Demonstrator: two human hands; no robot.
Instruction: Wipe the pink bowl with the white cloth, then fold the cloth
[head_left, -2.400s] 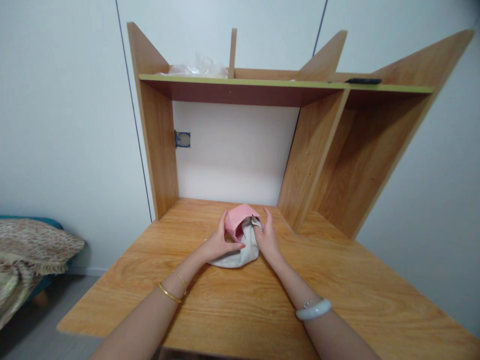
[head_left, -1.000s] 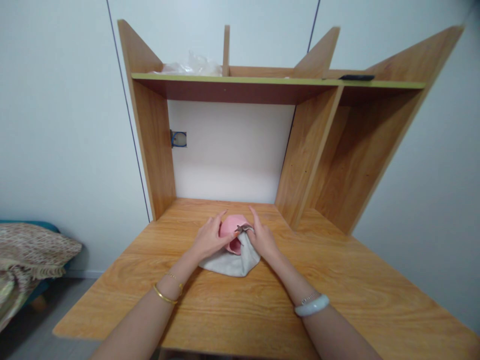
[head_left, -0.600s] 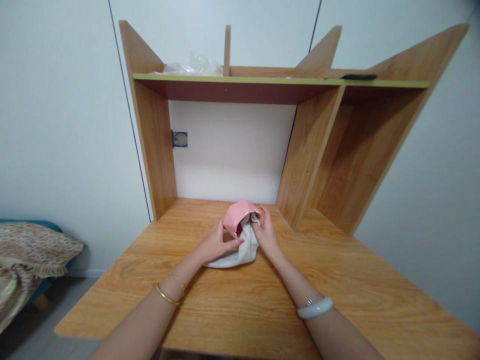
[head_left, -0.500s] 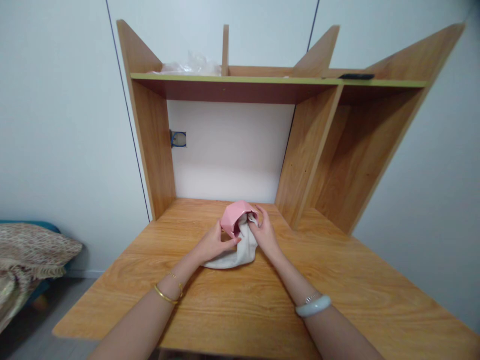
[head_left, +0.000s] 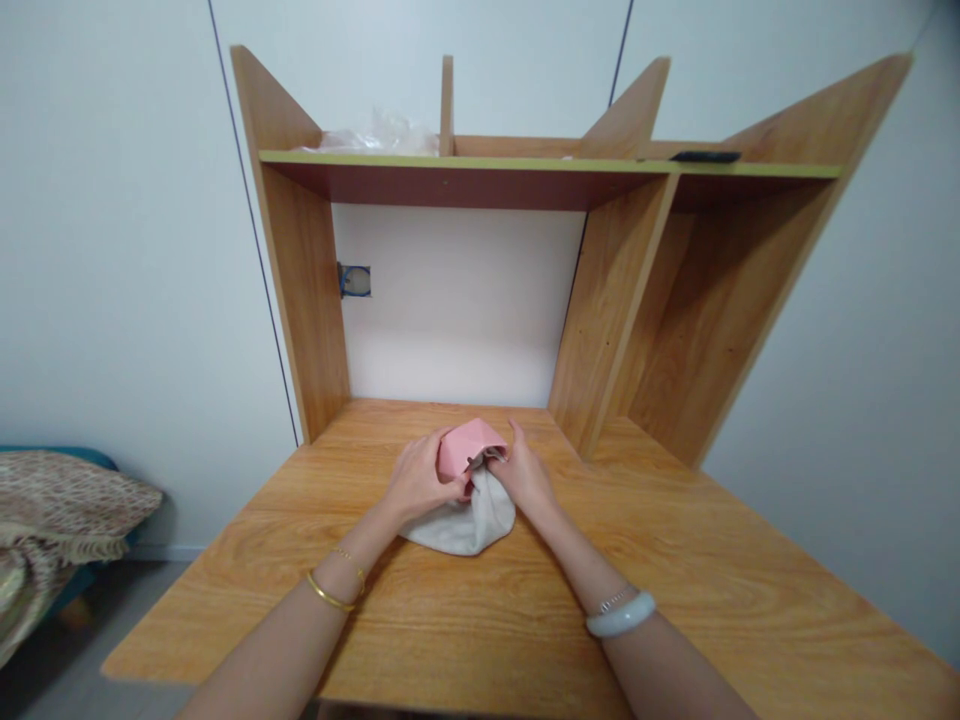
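Note:
A small pink bowl [head_left: 466,443] is tipped on its side on the wooden desk [head_left: 675,600], with a pale grey cloth [head_left: 469,520] pushed into it and spread out below. My left hand [head_left: 416,478] grips the bowl's left side. My right hand [head_left: 525,478] presses the cloth against the bowl's opening, fingers curled over the fabric. The inside of the bowl is mostly hidden by the cloth and my fingers.
The desk has a wooden hutch with an upper shelf [head_left: 480,160]; crumpled clear plastic [head_left: 375,135] lies on its left and a dark flat object [head_left: 705,156] on its right. A wall socket [head_left: 354,280] sits in the back panel. A patterned blanket [head_left: 60,500] lies at the left.
The bowl has been lowered and turned a little between my hands, and the cloth has shifted at the bowl's opening. Both hands stay on bowl and cloth.

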